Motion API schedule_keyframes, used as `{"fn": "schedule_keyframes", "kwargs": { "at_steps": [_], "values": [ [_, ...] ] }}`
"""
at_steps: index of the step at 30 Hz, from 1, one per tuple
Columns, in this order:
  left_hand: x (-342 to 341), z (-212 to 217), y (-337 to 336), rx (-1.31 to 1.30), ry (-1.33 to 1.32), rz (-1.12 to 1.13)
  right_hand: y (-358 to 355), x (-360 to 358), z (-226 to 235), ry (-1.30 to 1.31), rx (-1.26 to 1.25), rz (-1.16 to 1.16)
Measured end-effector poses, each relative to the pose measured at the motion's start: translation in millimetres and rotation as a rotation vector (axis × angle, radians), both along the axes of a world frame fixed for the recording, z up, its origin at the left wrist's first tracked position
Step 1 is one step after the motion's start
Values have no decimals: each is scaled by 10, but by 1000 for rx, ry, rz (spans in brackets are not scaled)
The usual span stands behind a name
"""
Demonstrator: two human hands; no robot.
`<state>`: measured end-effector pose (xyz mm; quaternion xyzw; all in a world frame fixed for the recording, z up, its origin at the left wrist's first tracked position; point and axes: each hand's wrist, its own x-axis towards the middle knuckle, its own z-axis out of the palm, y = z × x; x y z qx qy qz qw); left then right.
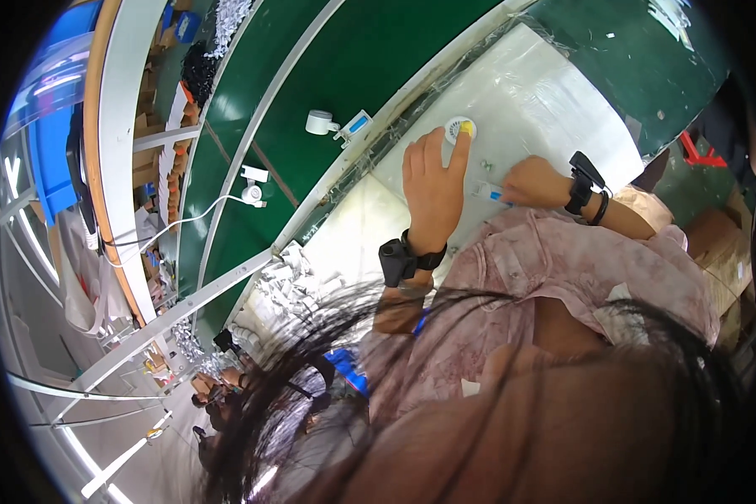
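Note:
My left hand [435,185], with a black band on its wrist, reaches over the pale plastic-covered work surface [554,101]. Its fingers close on a small round white part [454,128] with a dark slotted pattern. One digit lies over the part's face, and a bit of yellow shows at its tip. Closer to my body, my right hand [536,181] is curled, black bands at its wrist. Its fingertips pinch the end of a small whitish piece with a blue strip [494,196]; much of the grip is hidden. Tiny clear bits [485,165] lie between the hands.
Along the far side runs a green conveyor [378,50] with metal rails. On it sit a white rounded device [319,123], a white-and-blue bracket [357,126] and a corded white device [252,193]. Crumpled white pieces [290,281] are heaped at left. Strands of hair cross the lower view.

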<state>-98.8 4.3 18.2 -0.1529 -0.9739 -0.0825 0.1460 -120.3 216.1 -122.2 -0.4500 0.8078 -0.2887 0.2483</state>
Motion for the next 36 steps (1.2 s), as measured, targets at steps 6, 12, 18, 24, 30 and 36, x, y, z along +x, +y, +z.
{"fn": "schedule_keyframes", "kwargs": {
  "at_steps": [6,12,18,24,30,36],
  "values": [
    [126,290,146,-5,-7,-183,-44,-307,892,-429,-648,-587],
    [215,493,282,-6,-39,-316,49,-246,1444,-580,-953,-162],
    [208,616,392,96,2,-426,170,-107,1537,-731,-1072,-188],
    [286,851,496,178,-97,-470,254,2,1654,-717,-1134,-170],
    [321,1024,602,183,-147,-471,295,73,1740,-738,-1131,-250],
    [407,1143,704,7,-133,-385,252,60,1711,-764,-1156,-257]
  ]
}}
